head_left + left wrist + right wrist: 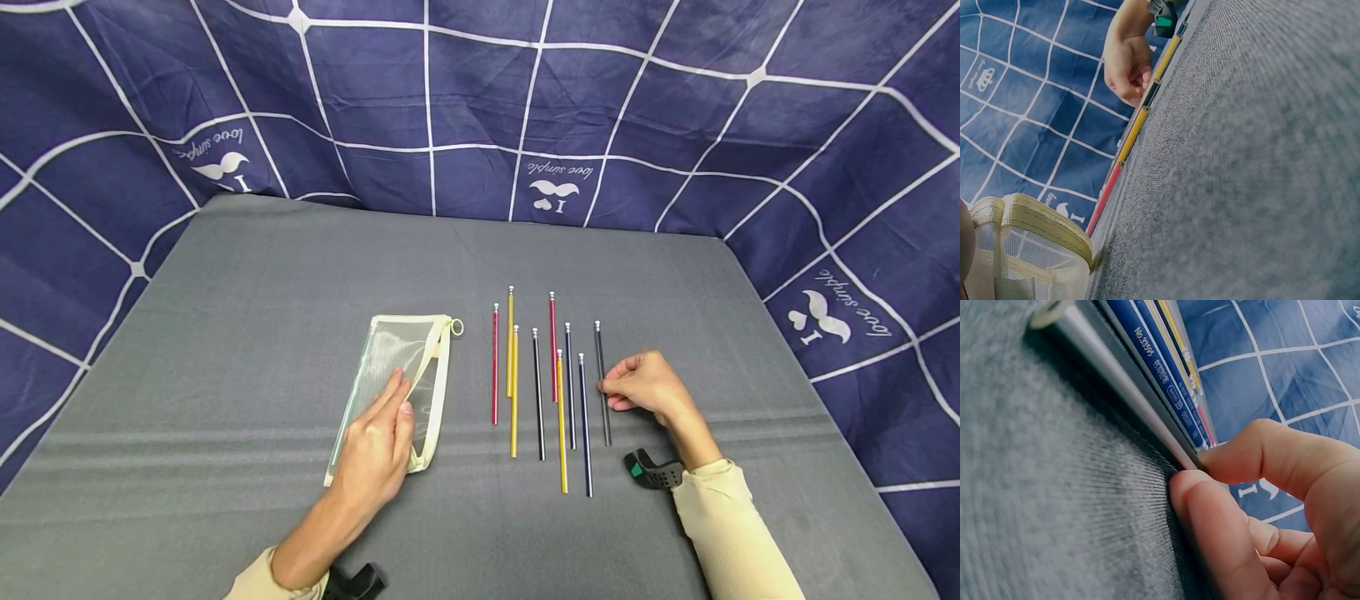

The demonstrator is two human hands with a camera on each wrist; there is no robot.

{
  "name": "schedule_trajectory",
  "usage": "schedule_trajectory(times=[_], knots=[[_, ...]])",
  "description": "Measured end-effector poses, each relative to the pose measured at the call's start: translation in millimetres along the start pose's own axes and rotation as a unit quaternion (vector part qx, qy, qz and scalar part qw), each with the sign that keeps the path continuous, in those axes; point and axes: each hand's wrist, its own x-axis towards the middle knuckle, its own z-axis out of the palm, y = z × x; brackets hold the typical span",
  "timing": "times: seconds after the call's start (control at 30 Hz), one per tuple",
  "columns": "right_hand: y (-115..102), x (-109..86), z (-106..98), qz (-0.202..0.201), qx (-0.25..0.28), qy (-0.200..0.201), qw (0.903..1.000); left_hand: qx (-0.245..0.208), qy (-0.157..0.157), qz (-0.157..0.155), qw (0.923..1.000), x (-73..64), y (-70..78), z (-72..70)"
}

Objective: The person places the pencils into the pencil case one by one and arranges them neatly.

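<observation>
A see-through pouch (378, 354) with cream edging and a zip ring lies on the grey cloth, its zip side parted. My left hand (378, 446) rests on it, fingers extended beside the parted zip edge. The left wrist view shows the pouch's mesh end (1041, 250) and only a sliver of that hand. My right hand (645, 385) pinches a black pencil (600, 350), the rightmost in the group, between thumb and forefinger; this pencil (1125, 381) lies along the cloth in the right wrist view. Its grip hides part of the shaft.
Left of the held pencil lie several others, roughly parallel: red pencils (495, 367), yellow pencils (514, 400), another black pencil (538, 400) and blue pencils (585, 433). A blue-and-white checked cloth (480, 100) hangs behind and beside the grey-covered table (262, 333).
</observation>
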Motion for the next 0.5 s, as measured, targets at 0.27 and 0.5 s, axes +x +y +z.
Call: schedule_trajectory(times=[0.27, 0.5], knots=[[3.6, 0.1, -2.7, -0.007, 0.024, -0.008, 0.9997, -0.001, 0.000, -0.003, 1.0000, 0.3, 1.0, 0.1], [4.4, -1.2, -7.2, -0.025, 0.065, -0.005, 0.9975, 0.001, 0.000, -0.004, 1.0000, -0.1, 1.0, -0.9]])
